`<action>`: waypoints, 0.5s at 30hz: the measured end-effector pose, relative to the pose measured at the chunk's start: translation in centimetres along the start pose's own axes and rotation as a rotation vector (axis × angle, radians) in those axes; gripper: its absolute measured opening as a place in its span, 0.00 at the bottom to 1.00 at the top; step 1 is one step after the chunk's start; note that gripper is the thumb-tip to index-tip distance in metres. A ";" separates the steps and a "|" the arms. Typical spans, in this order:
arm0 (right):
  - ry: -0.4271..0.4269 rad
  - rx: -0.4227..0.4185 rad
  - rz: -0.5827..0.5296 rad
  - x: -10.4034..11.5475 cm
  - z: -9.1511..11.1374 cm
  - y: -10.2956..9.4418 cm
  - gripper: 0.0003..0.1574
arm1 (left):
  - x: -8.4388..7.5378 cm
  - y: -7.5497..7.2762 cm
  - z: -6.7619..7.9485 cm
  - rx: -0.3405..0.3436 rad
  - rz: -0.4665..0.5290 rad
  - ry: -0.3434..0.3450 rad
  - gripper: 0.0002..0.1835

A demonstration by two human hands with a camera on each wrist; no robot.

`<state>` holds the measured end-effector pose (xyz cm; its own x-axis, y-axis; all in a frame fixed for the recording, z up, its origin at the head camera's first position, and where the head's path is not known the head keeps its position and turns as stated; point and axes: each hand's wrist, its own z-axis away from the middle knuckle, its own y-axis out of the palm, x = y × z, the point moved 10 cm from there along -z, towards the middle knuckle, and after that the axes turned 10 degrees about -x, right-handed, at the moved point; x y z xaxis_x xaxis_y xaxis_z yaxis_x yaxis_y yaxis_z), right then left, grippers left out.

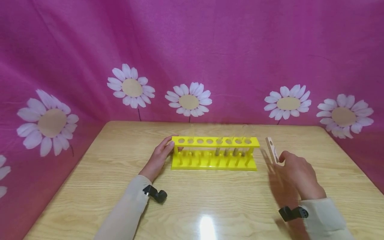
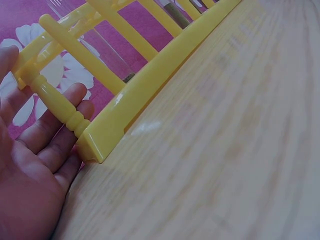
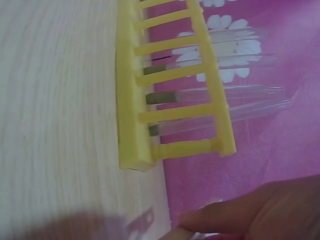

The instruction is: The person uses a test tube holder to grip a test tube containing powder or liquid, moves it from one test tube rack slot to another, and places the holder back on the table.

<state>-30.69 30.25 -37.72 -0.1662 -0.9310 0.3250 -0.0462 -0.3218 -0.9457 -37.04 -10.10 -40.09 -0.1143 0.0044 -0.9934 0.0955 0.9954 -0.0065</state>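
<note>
A yellow test tube rack [image 1: 214, 163] stands upright on the table, holding several clear test tubes [image 3: 235, 92] with dark material at the bottom, mostly towards its right end. My left hand [image 1: 158, 159] holds the rack's left end. In the left wrist view, its fingers [image 2: 52, 135] lie behind the end post [image 2: 57, 105], with the thumb at the top bar. Right of the rack, my right hand [image 1: 297, 171] pinches a wooden test tube holder [image 1: 271, 149] by its near end, its far end pointing up and away. The holder is mostly out of the right wrist view.
The wooden table [image 1: 180, 206] ends at a pink cloth [image 1: 234, 60] printed with white daisies, which hangs behind and at the sides. A black wrist camera [image 1: 156, 194] sits on the left sleeve and another camera [image 1: 292, 213] on the right.
</note>
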 end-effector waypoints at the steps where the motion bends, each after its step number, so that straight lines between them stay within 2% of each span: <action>1: -0.001 0.016 0.002 -0.1 0.0 0.3 0.26 | 0.1 0.0 0.0 0.001 0.003 -0.003 0.22; 5: -0.011 0.063 0.011 -0.2 0.0 1.2 0.24 | 0.4 0.2 -0.1 0.009 0.018 -0.013 0.23; 10: -0.012 0.077 0.029 -0.1 0.0 1.9 0.23 | 2.0 -0.1 -0.9 0.007 0.032 -0.012 0.23; 15: 0.013 0.084 0.027 0.0 0.0 2.2 0.23 | 3.0 -0.7 -1.4 -0.023 -0.027 -0.011 0.27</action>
<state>-30.78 29.57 -39.84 -0.1794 -0.9374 0.2986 0.0409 -0.3104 -0.9497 -38.86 -10.67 -42.87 -0.1062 -0.0238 -0.9941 0.0696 0.9971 -0.0313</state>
